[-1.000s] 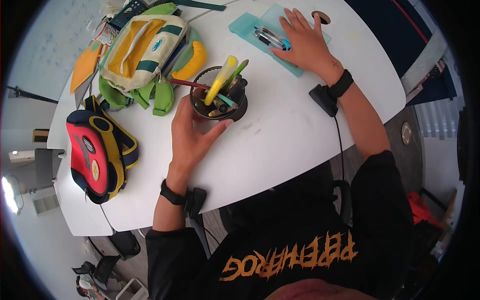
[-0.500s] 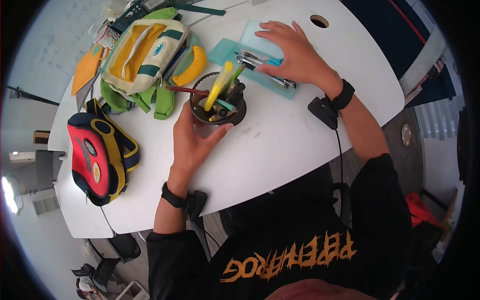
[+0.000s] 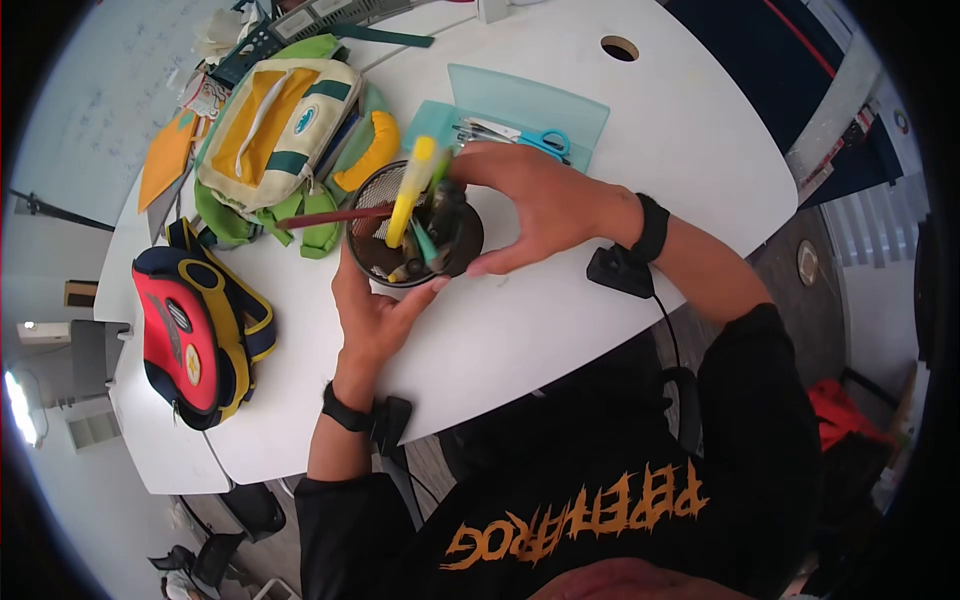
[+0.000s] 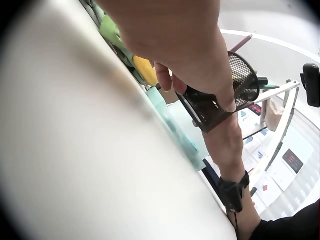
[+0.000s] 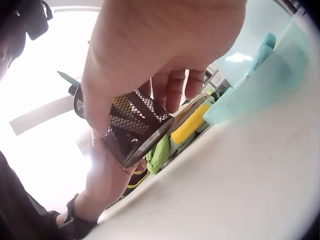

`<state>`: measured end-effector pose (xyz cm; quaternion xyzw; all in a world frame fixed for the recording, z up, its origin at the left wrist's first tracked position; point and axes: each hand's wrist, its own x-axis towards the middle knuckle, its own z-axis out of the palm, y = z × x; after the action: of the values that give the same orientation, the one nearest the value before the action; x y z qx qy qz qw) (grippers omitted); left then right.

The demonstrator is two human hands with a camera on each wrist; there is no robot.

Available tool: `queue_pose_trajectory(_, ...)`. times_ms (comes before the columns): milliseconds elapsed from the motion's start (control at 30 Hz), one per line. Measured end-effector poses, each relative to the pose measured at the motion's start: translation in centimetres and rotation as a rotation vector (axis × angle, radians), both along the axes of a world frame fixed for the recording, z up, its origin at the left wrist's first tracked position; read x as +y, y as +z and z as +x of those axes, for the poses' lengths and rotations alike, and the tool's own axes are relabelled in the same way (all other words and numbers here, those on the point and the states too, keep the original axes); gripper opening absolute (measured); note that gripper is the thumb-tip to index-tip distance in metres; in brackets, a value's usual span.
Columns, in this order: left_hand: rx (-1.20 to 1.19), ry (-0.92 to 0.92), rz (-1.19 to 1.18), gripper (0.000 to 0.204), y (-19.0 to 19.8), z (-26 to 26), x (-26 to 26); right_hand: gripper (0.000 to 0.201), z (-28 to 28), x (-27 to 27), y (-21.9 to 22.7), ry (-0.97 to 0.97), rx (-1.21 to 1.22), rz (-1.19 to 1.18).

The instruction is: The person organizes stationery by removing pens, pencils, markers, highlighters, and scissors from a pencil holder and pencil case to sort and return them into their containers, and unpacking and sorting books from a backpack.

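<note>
A black mesh pen cup (image 3: 465, 240) holds a yellow highlighter (image 3: 410, 195), a dark red pencil (image 3: 335, 216) and other pens. My left hand (image 3: 370, 315) grips its near left side, thumb along the lower rim. From the right, my right hand (image 3: 555, 205) holds the cup too, with its thumb on the mesh wall (image 5: 117, 122) and its other fingers behind. Both wrist views show the cup tilted. Just beyond the right hand lies a teal pencil case (image 3: 530, 100), lid raised, with blue-handled scissors (image 3: 550, 143) and pens inside, partly hidden by that hand.
A cream and green backpack (image 3: 280, 130) with a yellow pocket lies at the far left of the white table (image 3: 560, 310). Nearer stands a red and navy bag (image 3: 190, 330). An orange envelope (image 3: 165, 165) and a basket (image 3: 310, 20) are at the back left.
My right hand has left the pencil case and come over to the cup's right side. The cup, in my left hand, has shifted slightly toward me and left. The case's contents show more.
</note>
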<state>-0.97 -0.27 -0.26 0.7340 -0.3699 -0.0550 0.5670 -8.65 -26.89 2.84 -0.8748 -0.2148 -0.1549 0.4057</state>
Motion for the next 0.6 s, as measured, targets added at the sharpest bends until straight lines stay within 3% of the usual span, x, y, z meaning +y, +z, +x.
queue_pose_trajectory(100, -0.057, -0.043, 0.030, 0.089, -0.3, 0.2, 0.7, 0.084, 0.2, 0.4, -0.7, 0.012, -0.008, 0.030)
queue_pose_trajectory(167, -0.289, -0.074, 0.019, 0.089, 0.2, 0.5, 0.6, 0.086, 0.1, 0.0, -0.1, 0.029, 0.018, 0.037)
queue_pose_trajectory(267, -0.282, -0.091, -0.088, 0.086, -0.5, 0.5, 0.4, 0.086, -0.5, -0.4, 0.4, 0.024, -0.093, 0.093)
queue_pose_trajectory(333, -0.232, -0.085, -0.042, 0.075, -0.2, 0.0, 0.5, 0.085, -0.9, -1.9, 1.1, -0.196, -0.392, -0.015)
queue_pose_trajectory(433, -0.182, -0.072, 0.027, 0.050, 0.4, 0.3, -0.2, 0.075, -0.7, -6.3, 1.7, -0.429, -0.374, 0.250)
queue_pose_trajectory(533, -0.182, -0.054, 0.055, 0.046, 0.5, 0.2, -0.2, 0.057, 0.9, -12.2, 1.7, -0.488, -0.608, 0.475)
queue_pose_trajectory(567, -0.182, -0.055, 0.060, 0.046, 0.4, 0.1, -0.1, 0.057, 0.8, -12.4, 1.5, -0.490, -0.606, 0.480)
queue_pose_trajectory(600, -0.167, -0.051, 0.061, 0.046, 0.3, 0.1, -0.2, 0.054, 0.6, -13.0, 1.6, -0.656, -0.495, 0.486)
